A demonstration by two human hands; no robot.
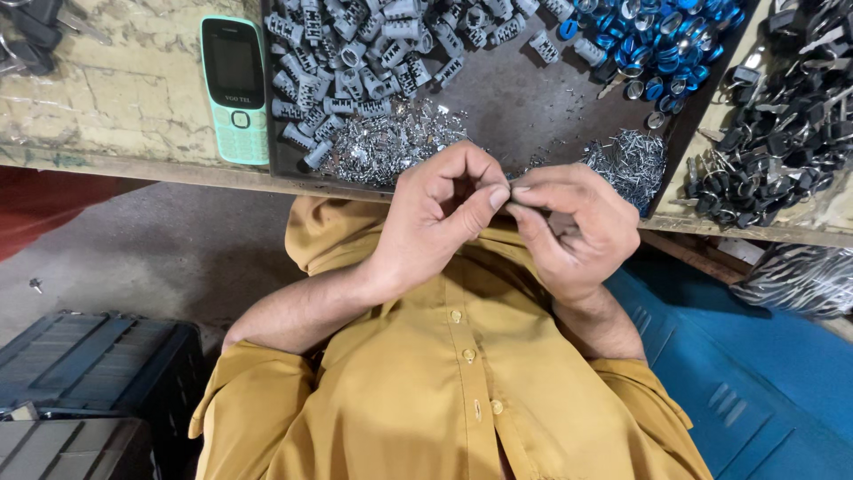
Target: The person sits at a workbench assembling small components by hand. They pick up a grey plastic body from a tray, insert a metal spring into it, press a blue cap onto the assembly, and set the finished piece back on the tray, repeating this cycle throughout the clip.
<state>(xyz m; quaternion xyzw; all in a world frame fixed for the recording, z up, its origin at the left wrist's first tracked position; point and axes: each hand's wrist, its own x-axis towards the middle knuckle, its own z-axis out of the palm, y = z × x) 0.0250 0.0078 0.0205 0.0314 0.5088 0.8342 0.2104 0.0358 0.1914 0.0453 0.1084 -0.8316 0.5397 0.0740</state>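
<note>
My left hand [440,213] and my right hand [573,227] meet fingertip to fingertip just below the table edge, over my mustard shirt. Together they pinch a small metal part [510,189], almost wholly hidden by the thumbs and forefingers. Just beyond them a dark tray [524,102] holds a heap of grey ribbed cylinders [355,53], a pile of tiny silvery pieces [391,142], blue-rimmed rings [662,36] and a small pile of thin pins [626,160].
A mint-green push-button phone [235,89] lies on the worn tabletop left of the tray. Black-headed keys [777,124] are heaped at the right, with more keys [31,36] top left. Dark crates [89,373] stand lower left; a blue surface [755,373] lies lower right.
</note>
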